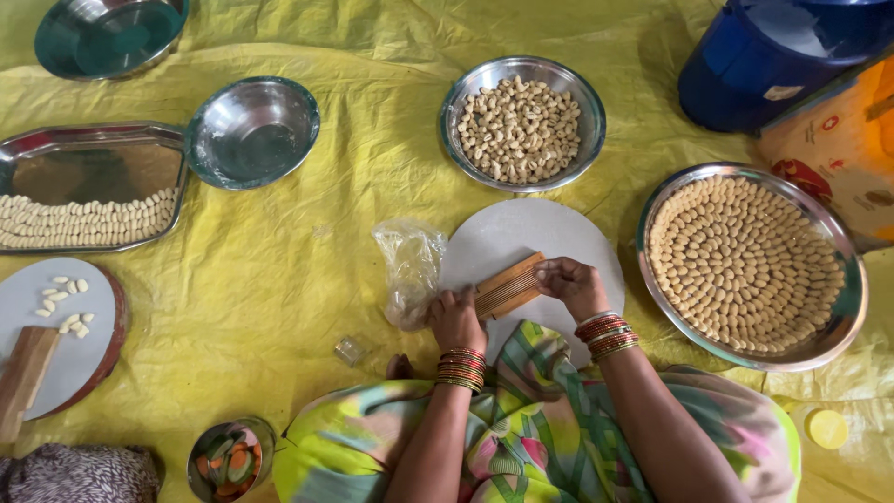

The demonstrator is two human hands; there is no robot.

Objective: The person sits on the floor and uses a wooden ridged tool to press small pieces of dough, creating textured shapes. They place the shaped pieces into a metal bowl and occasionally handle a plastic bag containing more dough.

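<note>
A ridged wooden block (507,285) lies on a round white board (535,237) in front of me. My left hand (455,319) grips the block's near left end. My right hand (570,282) rests at its right end, fingers curled against the ridges; whatever is under the fingertips is hidden. Both wrists wear red and gold bangles. A steel bowl (522,123) of small pale dough pieces stands just beyond the board. To the right, a wide steel plate (751,265) holds several shaped pieces laid in rings.
A crumpled clear plastic bag (411,270) lies left of the board. An empty steel bowl (253,131), a steel tray (89,197) with rows of pieces, and a second board (58,331) with a wooden block sit left. A blue container (773,56) stands far right.
</note>
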